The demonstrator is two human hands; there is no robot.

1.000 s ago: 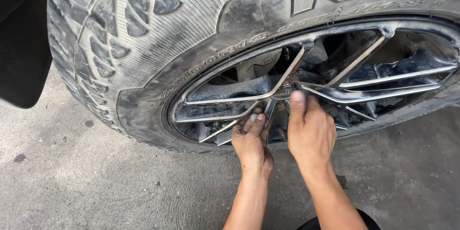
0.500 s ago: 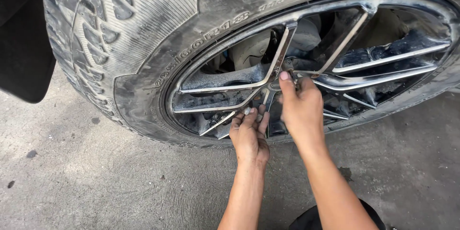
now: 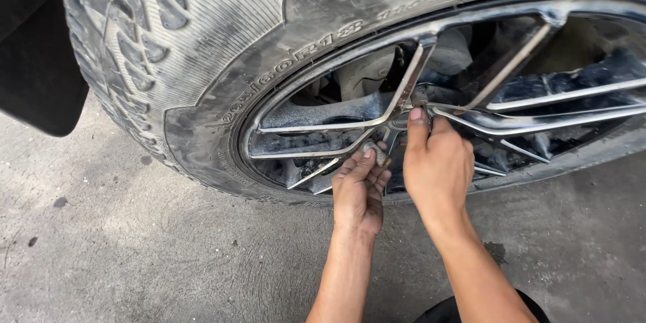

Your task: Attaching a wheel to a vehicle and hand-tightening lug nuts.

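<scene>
A dirty car wheel stands on the ground, with a knobby tyre (image 3: pixel 222 60) around a dark alloy rim with thin silver spokes (image 3: pixel 323 124). Both my hands are at the hub. My left hand (image 3: pixel 360 192) reaches up from below, its fingertips closed on a small grey lug nut (image 3: pixel 377 155). My right hand (image 3: pixel 437 165) is just to the right and higher. Its forefinger and thumb pinch a second nut (image 3: pixel 418 96) where the spokes meet. The brake parts (image 3: pixel 367 74) show behind the spokes.
A black mud flap (image 3: pixel 37 67) hangs at the upper left beside the tyre. Stained grey concrete (image 3: pixel 134 249) lies under the wheel. A dark rounded object (image 3: pixel 444 311) shows at the bottom edge between my forearms.
My right hand has crept upward on the hub, its forefinger now at the spoke junction. My left hand stays below it with the small nut. The view has shifted slightly.
</scene>
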